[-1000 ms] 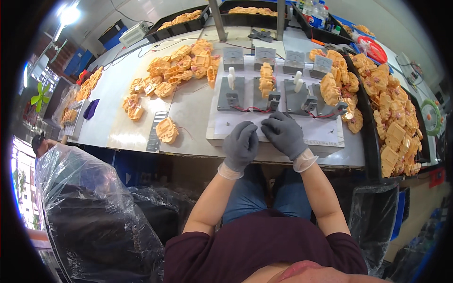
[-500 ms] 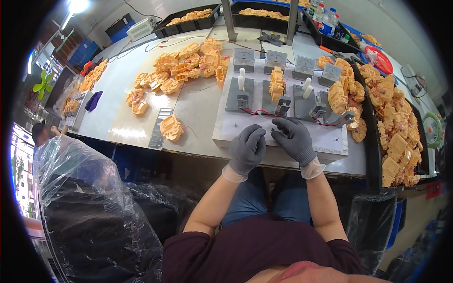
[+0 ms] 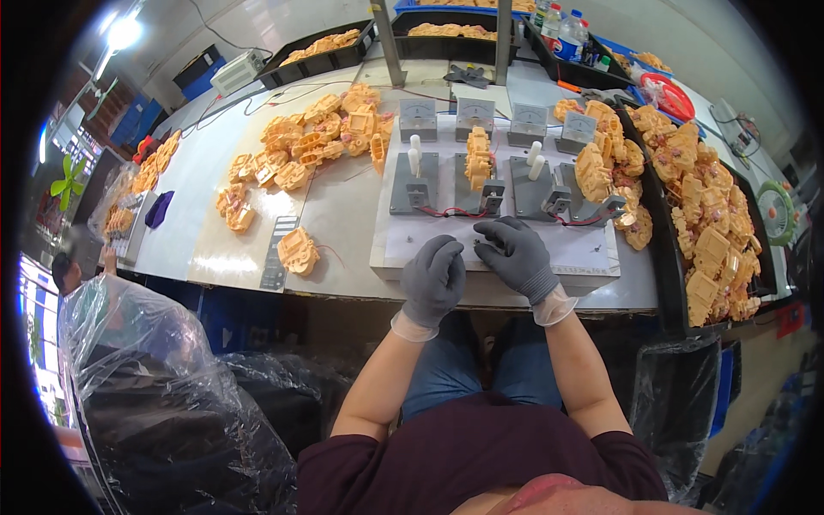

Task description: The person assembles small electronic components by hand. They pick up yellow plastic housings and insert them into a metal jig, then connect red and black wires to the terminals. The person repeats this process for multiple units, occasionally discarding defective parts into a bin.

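Note:
Both hands wear grey gloves and hover over the near edge of a white fixture board (image 3: 399,249). My left hand (image 3: 433,279) is closed, its fingers curled and pressed together; whatever they may hold is hidden. Thumb and fingers of my right hand (image 3: 518,257) curl toward each other around a tiny dark bit, too small to name. Beyond them, grey metal test stands (image 3: 414,190) line the board, some with white posts, in front of several analog meters (image 3: 475,118). An orange-yellow plastic housing (image 3: 478,159) stands upright on one stand, apart from both hands.
Similar housings (image 3: 296,142) lie heaped at left, with a single one (image 3: 298,251) near the table edge. A black bin (image 3: 678,283) full of housings stands at right. Metal uprights (image 3: 388,43), bottles (image 3: 569,36) and a green fan (image 3: 777,213) are farther out. A person sits far left.
The whole view has shifted, so the table's things appear slightly left and lower. My hands keep nearly the same pose over the board's near edge.

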The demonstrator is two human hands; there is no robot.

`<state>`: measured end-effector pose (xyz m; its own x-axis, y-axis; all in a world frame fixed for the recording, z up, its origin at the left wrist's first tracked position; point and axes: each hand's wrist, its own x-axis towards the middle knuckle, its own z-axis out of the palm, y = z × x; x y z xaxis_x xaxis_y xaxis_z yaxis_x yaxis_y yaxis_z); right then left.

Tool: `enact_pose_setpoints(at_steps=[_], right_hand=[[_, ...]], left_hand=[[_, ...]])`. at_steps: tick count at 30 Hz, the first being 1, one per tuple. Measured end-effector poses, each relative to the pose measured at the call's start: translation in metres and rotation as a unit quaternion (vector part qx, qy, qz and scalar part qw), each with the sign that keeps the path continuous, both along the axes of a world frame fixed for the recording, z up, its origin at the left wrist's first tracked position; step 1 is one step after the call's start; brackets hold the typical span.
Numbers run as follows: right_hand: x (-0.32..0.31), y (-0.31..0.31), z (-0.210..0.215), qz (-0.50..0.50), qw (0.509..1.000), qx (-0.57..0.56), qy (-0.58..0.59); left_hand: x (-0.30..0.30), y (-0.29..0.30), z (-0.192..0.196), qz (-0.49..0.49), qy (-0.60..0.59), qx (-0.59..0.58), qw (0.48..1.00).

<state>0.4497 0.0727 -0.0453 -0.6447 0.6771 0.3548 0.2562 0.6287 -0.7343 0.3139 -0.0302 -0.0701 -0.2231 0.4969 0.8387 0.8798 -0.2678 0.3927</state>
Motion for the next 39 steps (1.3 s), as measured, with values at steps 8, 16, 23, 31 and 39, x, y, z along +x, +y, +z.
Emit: enact_pose_setpoints(at_steps=[8, 16, 23, 31, 39], right_hand=[[0.0009, 0.0, 0.0025, 0.0, 1.0, 0.005, -0.002], [0.0012, -0.0008, 0.0024, 0.004, 0.999, 0.033, 0.013], [0.0022, -0.0014, 0.0059, 0.001, 1.0, 0.0, 0.01], [0.0023, -0.0012, 0.0037, 0.0, 1.0, 0.009, 0.002], [0.0025, -0.0027, 0.005, -0.001, 1.0, -0.003, -0.004]], left_hand=[[0.0006, -0.0003, -0.0005, 0.005, 0.007, -0.005, 1.0], [0.0021, -0.0016, 0.0022, 0.001, 0.003, -0.015, 1.0], [0.0034, -0.0017, 0.0036, 0.006, 0.008, -0.015, 1.0], [0.0015, -0.0001, -0.002, 0.017, 0.018, -0.003, 1.0], [0.0037, -0.0017, 0.0024, 0.022, 0.022, -0.004, 1.0]])
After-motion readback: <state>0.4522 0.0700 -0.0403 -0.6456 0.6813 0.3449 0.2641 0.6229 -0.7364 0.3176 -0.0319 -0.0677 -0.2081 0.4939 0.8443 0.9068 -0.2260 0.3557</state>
